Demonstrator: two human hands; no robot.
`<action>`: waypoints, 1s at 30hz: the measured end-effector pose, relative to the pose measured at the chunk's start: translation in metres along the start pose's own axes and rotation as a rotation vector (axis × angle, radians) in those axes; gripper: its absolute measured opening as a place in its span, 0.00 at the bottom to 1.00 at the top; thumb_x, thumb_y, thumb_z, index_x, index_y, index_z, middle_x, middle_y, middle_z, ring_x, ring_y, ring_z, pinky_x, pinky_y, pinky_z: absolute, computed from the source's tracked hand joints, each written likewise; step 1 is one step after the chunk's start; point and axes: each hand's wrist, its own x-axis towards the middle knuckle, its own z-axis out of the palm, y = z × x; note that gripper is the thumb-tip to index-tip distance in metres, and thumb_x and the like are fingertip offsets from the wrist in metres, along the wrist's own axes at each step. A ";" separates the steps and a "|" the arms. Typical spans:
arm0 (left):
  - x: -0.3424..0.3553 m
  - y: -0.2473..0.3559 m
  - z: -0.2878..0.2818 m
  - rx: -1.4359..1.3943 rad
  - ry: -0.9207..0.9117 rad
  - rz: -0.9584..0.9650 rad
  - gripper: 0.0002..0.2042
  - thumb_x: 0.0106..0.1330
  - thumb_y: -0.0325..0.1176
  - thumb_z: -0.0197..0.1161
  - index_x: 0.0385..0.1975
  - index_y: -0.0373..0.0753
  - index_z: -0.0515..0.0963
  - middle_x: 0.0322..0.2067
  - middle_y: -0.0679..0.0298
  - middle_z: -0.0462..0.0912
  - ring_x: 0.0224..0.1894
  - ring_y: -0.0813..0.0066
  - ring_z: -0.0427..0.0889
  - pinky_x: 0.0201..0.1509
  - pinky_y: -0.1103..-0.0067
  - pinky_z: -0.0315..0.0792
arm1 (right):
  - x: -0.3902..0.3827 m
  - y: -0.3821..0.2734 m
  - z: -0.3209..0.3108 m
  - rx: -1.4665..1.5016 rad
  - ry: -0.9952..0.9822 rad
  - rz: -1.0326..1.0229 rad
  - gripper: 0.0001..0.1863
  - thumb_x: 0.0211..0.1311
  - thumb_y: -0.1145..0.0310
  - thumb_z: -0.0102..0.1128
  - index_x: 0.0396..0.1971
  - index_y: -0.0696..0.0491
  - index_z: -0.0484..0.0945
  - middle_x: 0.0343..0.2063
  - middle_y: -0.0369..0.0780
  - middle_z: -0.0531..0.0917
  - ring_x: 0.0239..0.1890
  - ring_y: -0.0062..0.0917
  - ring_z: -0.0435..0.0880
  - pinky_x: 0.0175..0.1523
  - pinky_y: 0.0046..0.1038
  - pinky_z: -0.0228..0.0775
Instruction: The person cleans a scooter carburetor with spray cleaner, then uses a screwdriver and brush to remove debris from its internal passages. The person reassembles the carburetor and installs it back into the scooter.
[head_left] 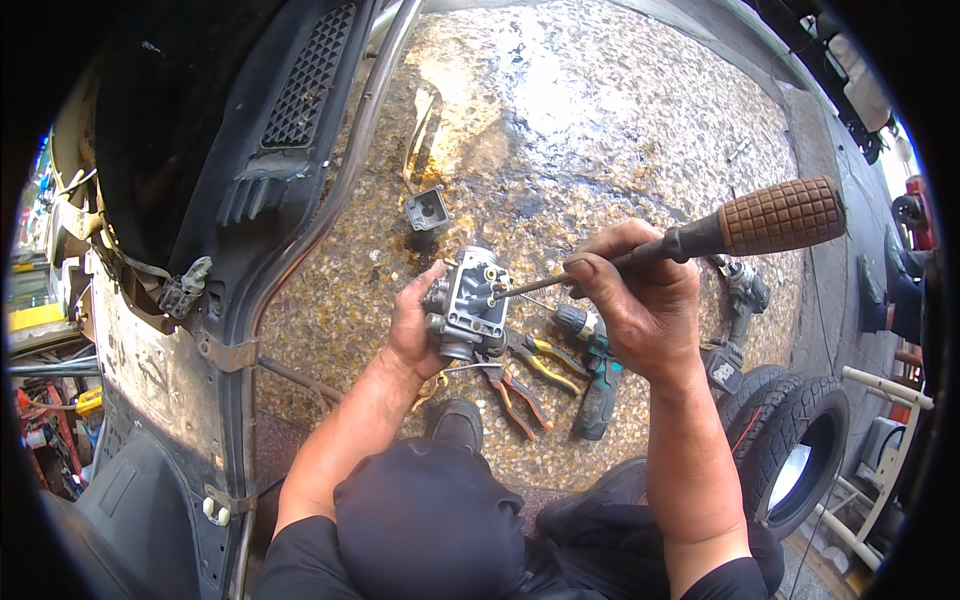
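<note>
A metal carburetor (478,310), its underside open and brass fittings showing, is gripped in my left hand (412,325), fingers wrapped round its left side. My right hand (645,305) pinches the shaft of a screwdriver (780,217) with a brown, checkered handle. That handle points up and right, past the hand. The screwdriver's tip reaches into the middle of the carburetor, at the fittings; its exact seat is too small to make out. Beyond the carburetor, a float bowl (427,208) lies open side up on the wet floor.
Yellow-handled pliers (550,362), orange-handled pliers (518,402) and a teal cordless drill (597,390) lie below my hands. Another power tool (740,305) is at right, near several tyres (815,430). A scooter body (225,300) stands close along the left.
</note>
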 end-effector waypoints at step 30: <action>-0.001 0.001 0.005 -0.006 0.050 0.064 0.25 0.72 0.50 0.44 0.50 0.32 0.75 0.38 0.54 0.85 0.37 0.64 0.87 0.43 0.68 0.84 | -0.011 0.021 0.021 -0.031 0.096 0.011 0.05 0.59 0.78 0.67 0.32 0.58 0.79 0.24 0.36 0.81 0.29 0.15 0.78 0.35 0.20 0.71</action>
